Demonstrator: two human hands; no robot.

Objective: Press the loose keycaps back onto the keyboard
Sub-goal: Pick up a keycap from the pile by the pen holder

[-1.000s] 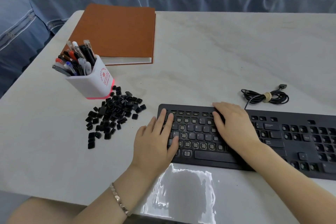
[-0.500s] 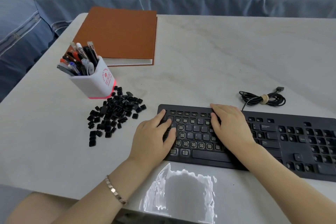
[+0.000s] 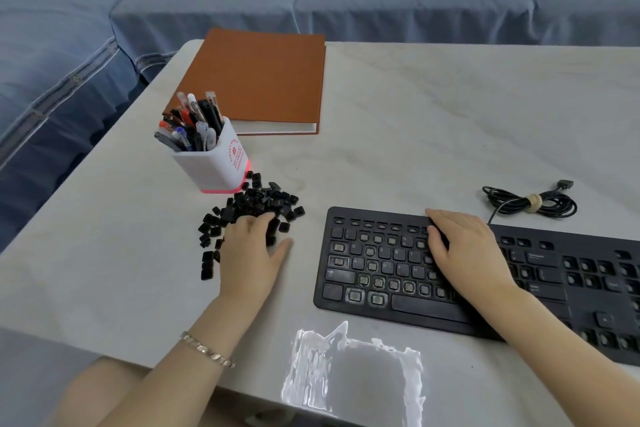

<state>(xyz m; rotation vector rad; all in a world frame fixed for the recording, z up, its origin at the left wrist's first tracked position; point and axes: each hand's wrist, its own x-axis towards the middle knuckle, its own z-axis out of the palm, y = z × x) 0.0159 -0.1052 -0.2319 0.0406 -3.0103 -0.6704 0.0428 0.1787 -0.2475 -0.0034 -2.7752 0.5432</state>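
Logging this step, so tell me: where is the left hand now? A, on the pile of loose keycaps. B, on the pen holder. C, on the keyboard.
A: the left hand lies on the pile of loose keycaps; only the right hand rests on the keyboard.

The person is wearing a silver chain-link bracelet point(image 3: 207, 349) at the wrist of the left hand point(image 3: 251, 253); both forearms are showing bare.

Soft, even light — glare on table point(image 3: 433, 135)
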